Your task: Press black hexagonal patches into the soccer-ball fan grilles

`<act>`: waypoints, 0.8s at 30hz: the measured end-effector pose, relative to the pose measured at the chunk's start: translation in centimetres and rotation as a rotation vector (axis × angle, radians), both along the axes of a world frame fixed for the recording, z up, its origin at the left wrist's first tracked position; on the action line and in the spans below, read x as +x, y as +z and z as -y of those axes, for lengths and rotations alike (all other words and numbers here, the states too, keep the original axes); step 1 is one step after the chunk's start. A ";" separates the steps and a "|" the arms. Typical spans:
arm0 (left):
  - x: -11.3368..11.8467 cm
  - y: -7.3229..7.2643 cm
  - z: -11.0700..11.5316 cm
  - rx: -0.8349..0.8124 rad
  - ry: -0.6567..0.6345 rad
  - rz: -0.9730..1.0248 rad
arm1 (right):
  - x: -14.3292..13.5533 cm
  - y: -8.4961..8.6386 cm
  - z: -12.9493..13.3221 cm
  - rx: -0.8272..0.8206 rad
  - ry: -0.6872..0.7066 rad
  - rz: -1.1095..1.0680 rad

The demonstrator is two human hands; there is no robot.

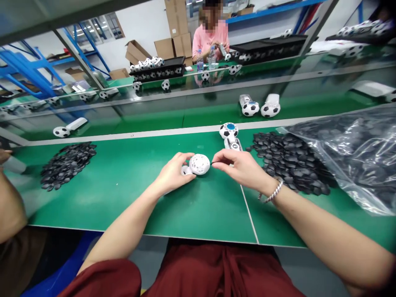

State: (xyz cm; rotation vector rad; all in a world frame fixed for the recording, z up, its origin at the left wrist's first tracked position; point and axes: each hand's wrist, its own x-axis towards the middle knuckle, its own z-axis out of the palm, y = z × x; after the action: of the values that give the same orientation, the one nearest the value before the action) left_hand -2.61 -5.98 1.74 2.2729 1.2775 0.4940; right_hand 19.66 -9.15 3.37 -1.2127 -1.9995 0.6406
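A white ball-shaped piece [199, 164] with small openings is held over the green table, and my left hand [176, 171] is closed round its left side and the white part joined to it. Just right of the ball, my right hand [236, 165] pinches a small black piece [212, 164] between thumb and fingertips. Behind my right hand lies a black-and-white football unit [229, 130] with a blue disc, its white handle part pointing toward me. Loose black pieces [287, 161] are heaped to the right of that hand.
Another black heap [69, 163] lies at left, near a co-worker's arm [10, 202]. A clear plastic bag [355, 152] of black pieces covers the right side. Football units [270, 105] stand on the belt [154, 117] beyond the table. A person in pink [210, 37] sits across.
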 end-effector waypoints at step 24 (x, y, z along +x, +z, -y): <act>1.4 0.1 -0.1 0.041 -0.078 -0.042 | -2.7 -4.2 0.0 -0.088 -0.051 -0.069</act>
State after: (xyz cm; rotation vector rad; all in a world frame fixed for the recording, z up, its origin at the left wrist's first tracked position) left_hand -1.18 -5.84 1.88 2.3687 1.2038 0.4516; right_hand 16.96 -9.13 -0.80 -1.2722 -1.8941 0.7424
